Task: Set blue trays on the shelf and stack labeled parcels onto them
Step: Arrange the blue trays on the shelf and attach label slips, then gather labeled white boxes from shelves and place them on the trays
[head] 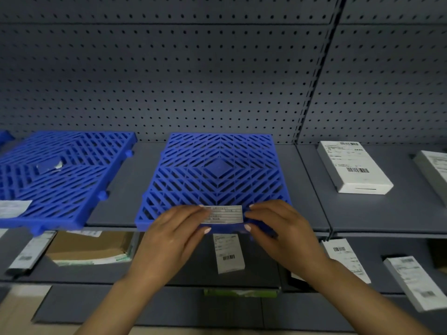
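A blue slatted tray (217, 175) lies flat on the grey shelf (343, 209), its front edge over the shelf lip. A white label (223, 214) sits on that front edge. My left hand (179, 228) grips the tray's front edge left of the label, thumb underneath. My right hand (278, 223) grips it right of the label. A second blue tray (63, 175) lies to the left with a torn label scrap at its centre. A white labeled parcel (353, 166) lies flat on the shelf to the right.
A pegboard wall (193, 68) backs the shelf, with an upright post (316, 76) dividing bays. Another white parcel (435, 170) shows at the far right edge. The lower shelf holds a brown box (89, 247), a labeled parcel (228, 252) and further white parcels (411, 279).
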